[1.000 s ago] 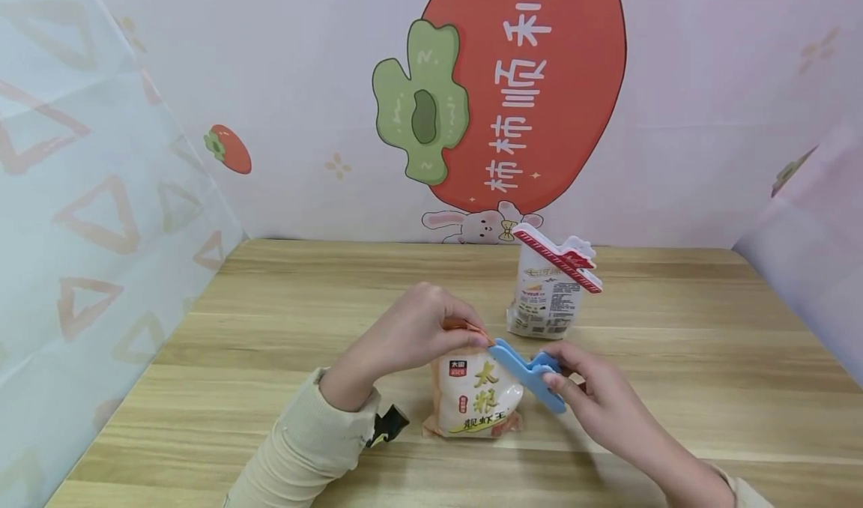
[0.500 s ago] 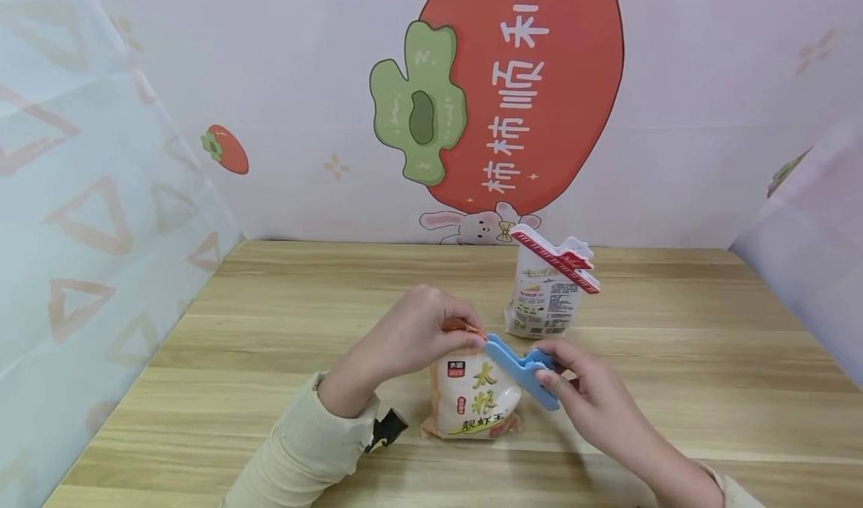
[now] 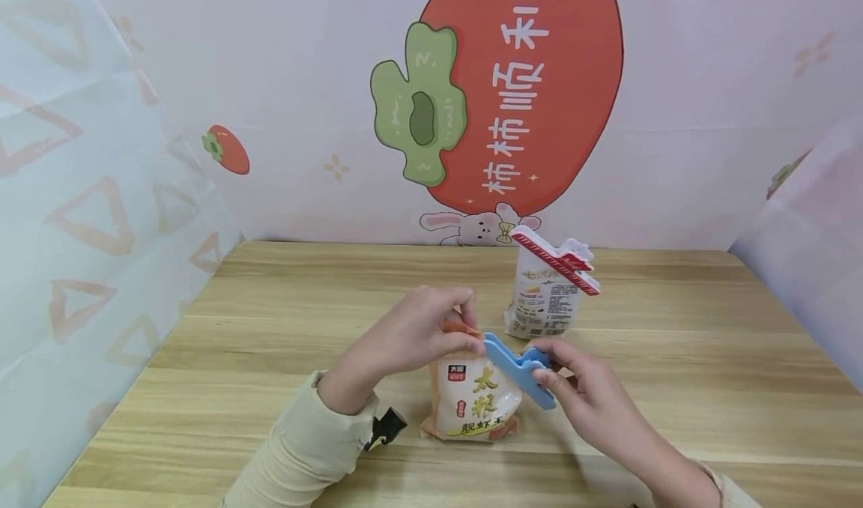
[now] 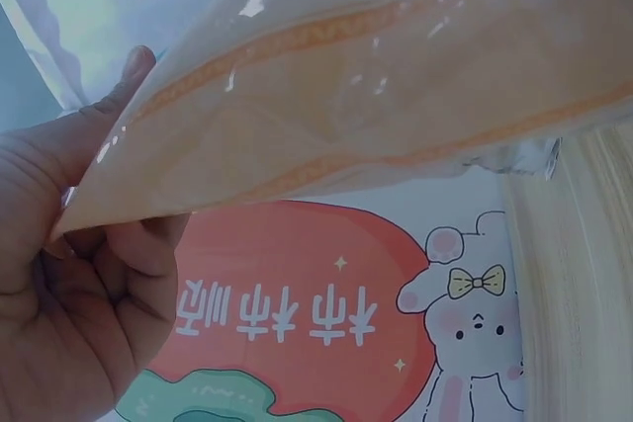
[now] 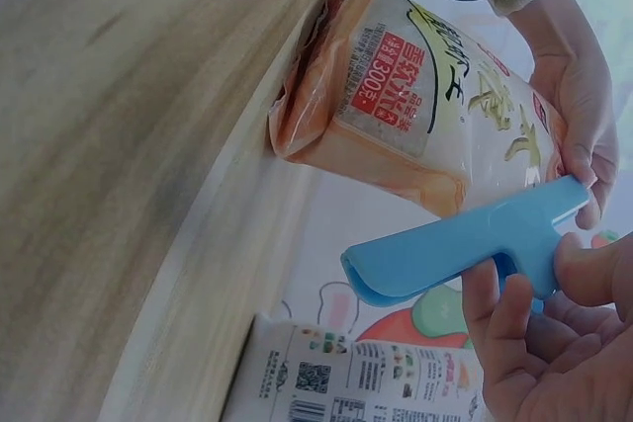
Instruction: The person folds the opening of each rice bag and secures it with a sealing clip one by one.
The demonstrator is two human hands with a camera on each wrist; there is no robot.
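An orange and white bag of rice [image 3: 475,403] stands on the table in the head view. My left hand [image 3: 421,334] pinches the bag's top edge between thumb and fingers; in the left wrist view the bag [image 4: 326,96] slopes away from that hand [image 4: 79,254]. A blue bag clip [image 3: 519,373] lies slanted across the bag's upper right corner. My right hand [image 3: 593,395] grips its handle, thumb on one side and fingers on the other. From the right wrist view, the long blue clip [image 5: 465,244] reaches close to the left hand's fingertips.
Behind the right hand stands a white printed bag [image 3: 542,306] with a red and white clip [image 3: 556,261] across its top. A wood-grain table [image 3: 283,298] meets a patterned backdrop [image 3: 303,81] at the back and sides. A black wrist device [image 3: 387,427] sits at the left cuff.
The blue clip and right hand have shifted slightly left. The left hand's fingers have moved a little on the bag's top edge, its index finger now raised more.
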